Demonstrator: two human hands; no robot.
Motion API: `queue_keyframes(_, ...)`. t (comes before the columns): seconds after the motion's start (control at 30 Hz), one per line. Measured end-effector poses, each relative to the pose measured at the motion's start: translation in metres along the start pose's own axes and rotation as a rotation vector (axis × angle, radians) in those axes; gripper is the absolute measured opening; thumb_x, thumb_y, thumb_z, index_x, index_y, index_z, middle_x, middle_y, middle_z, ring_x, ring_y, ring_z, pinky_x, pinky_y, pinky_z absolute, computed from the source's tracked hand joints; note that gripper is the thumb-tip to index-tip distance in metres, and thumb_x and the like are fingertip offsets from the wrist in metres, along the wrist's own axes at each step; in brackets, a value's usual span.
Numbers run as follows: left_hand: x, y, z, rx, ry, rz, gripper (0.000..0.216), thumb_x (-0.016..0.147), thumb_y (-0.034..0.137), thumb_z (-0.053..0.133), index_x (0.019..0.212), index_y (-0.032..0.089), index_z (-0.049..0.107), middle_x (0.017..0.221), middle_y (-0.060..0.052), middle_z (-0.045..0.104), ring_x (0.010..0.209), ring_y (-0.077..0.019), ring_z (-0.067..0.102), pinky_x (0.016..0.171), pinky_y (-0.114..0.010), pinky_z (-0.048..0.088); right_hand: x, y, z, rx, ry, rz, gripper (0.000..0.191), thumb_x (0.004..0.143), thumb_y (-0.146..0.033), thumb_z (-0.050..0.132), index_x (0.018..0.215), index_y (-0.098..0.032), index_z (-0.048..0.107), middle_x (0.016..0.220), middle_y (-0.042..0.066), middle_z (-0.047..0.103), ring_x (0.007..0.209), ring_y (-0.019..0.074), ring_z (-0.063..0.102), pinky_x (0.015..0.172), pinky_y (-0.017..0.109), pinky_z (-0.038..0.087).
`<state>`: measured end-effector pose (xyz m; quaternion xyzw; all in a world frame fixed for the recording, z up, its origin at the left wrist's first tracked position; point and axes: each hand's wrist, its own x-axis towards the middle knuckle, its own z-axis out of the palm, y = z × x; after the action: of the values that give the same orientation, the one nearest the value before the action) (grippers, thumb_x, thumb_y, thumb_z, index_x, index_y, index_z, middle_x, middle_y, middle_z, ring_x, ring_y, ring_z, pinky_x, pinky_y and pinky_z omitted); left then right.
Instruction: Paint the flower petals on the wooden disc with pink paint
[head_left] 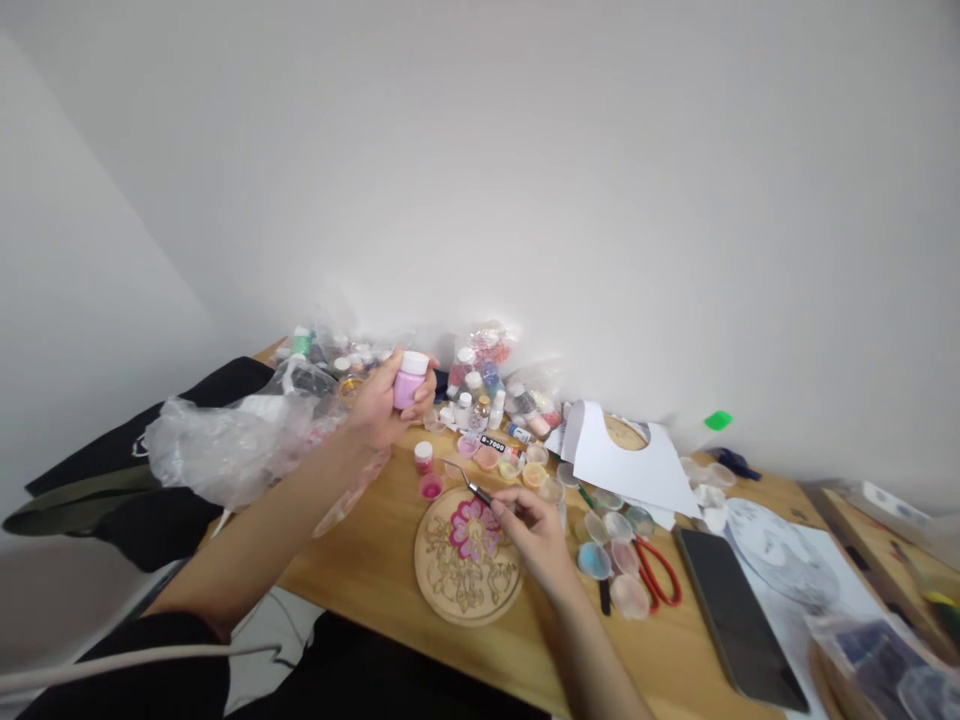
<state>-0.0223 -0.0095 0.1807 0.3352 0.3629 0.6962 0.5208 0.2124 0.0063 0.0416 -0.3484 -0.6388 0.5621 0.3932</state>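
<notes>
My left hand (382, 405) is raised above the table and closed around a small pink jar with a white cap (409, 380). My right hand (534, 525) is closed on a thin metal tool (471, 486) whose tip points left, just above a round wooden disc (466, 558). The disc carries a carved floral outline with a pink-filled flower (474, 528) at its upper middle. An open little pot of pink colour (430, 487) and a small capped pink pot (424, 455) stand just left of the disc's top edge.
Crumpled clear plastic bags (232, 440) lie at the left. Several small bottles and pots (487, 405) crowd the back by the wall. Shallow cups of colour (611, 545), red-handled scissors (660, 570), a dark phone (739, 620), white paper (630, 460) and a round plate (780, 550) sit at the right.
</notes>
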Motion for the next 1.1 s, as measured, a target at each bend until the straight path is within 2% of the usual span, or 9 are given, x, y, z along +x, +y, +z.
queue_keyframes(0.2,-0.001,-0.02,-0.021,0.096,0.122,0.159,0.033,0.097,0.045,0.067,0.077,0.019,0.062,0.045,0.003,0.051,0.032,-0.0082,0.036,0.035,-0.017,0.025,0.001,-0.004,0.0,-0.005,-0.033,-0.004,0.039,0.077,-0.06,0.083,0.076,-0.021,0.08,0.057,0.0,0.062,0.052,0.0129,0.05,0.05,0.026,0.04)
queue_keyframes(0.37,-0.02,-0.04,-0.051,0.128,0.33,0.305,0.025,0.086,0.044,0.074,0.079,0.023,0.061,0.048,0.006,0.052,0.035,-0.0068,0.037,0.037,-0.019,0.028,0.002,-0.001,-0.001,0.018,-0.021,0.056,0.038,0.077,-0.059,0.082,0.079,-0.022,0.081,0.06,0.001,0.065,0.054,0.0138,0.052,0.051,0.026,0.04)
queue_keyframes(0.4,-0.025,-0.044,-0.057,0.123,0.367,0.303,0.029,0.084,0.047,0.075,0.078,0.023,0.06,0.049,0.006,0.052,0.034,-0.0067,0.036,0.035,-0.02,0.025,0.002,0.0,-0.001,0.026,-0.016,0.064,0.037,0.076,-0.058,0.083,0.079,-0.022,0.081,0.06,0.001,0.066,0.055,0.0139,0.053,0.052,0.026,0.041)
queue_keyframes(0.5,-0.039,-0.061,-0.074,0.147,0.33,0.22,0.038,0.079,0.055,0.076,0.072,0.024,0.055,0.049,0.005,0.048,0.032,-0.0084,0.033,0.031,-0.024,0.02,0.003,0.0,-0.003,0.052,0.005,0.078,0.036,0.074,-0.057,0.085,0.078,-0.022,0.081,0.063,0.002,0.067,0.058,0.0143,0.054,0.054,0.026,0.043)
queue_keyframes(0.6,-0.046,-0.081,-0.092,0.22,0.366,0.231,0.042,0.078,0.062,0.074,0.08,0.024,0.056,0.056,0.004,0.052,0.036,-0.009,0.038,0.033,-0.022,0.023,0.005,0.001,-0.005,0.054,0.026,0.082,0.036,0.074,-0.057,0.085,0.078,-0.022,0.081,0.063,0.001,0.066,0.058,0.0142,0.053,0.054,0.027,0.042)
queue_keyframes(0.7,-0.045,-0.1,-0.111,0.321,0.439,0.198,0.047,0.081,0.07,0.065,0.093,0.026,0.054,0.067,0.003,0.057,0.052,-0.0138,0.054,0.046,-0.025,0.043,0.005,0.002,-0.007,0.045,0.031,0.092,0.033,0.075,-0.055,0.085,0.078,-0.022,0.081,0.062,0.001,0.064,0.058,0.0142,0.053,0.055,0.027,0.042)
queue_keyframes(0.8,-0.04,-0.113,-0.126,0.414,0.508,0.139,0.046,0.074,0.057,0.076,0.099,0.026,0.054,0.081,0.001,0.06,0.075,-0.0191,0.064,0.07,-0.033,0.056,0.005,0.003,-0.009,0.045,0.04,0.109,0.029,0.075,-0.051,0.086,0.079,-0.022,0.082,0.063,0.001,0.065,0.06,0.0144,0.054,0.057,0.027,0.044)
queue_keyframes(0.93,-0.031,-0.119,-0.131,0.557,0.557,0.089,0.047,0.063,0.032,0.083,0.101,0.025,0.056,0.099,-0.002,0.065,0.1,-0.0248,0.065,0.102,-0.044,0.053,0.004,0.002,-0.01,0.042,0.043,0.124,0.029,0.074,-0.05,0.086,0.08,-0.022,0.082,0.065,0.001,0.067,0.061,0.0145,0.055,0.058,0.027,0.044)
queue_keyframes(1.1,-0.021,-0.118,-0.119,0.659,0.501,0.032,0.039,0.061,0.024,0.079,0.097,0.023,0.062,0.104,-0.005,0.068,0.104,-0.0284,0.066,0.108,-0.051,0.051,0.004,0.001,-0.009,0.03,0.051,0.133,0.03,0.074,-0.052,0.086,0.079,-0.022,0.082,0.064,0.002,0.069,0.06,0.0147,0.056,0.056,0.027,0.044)
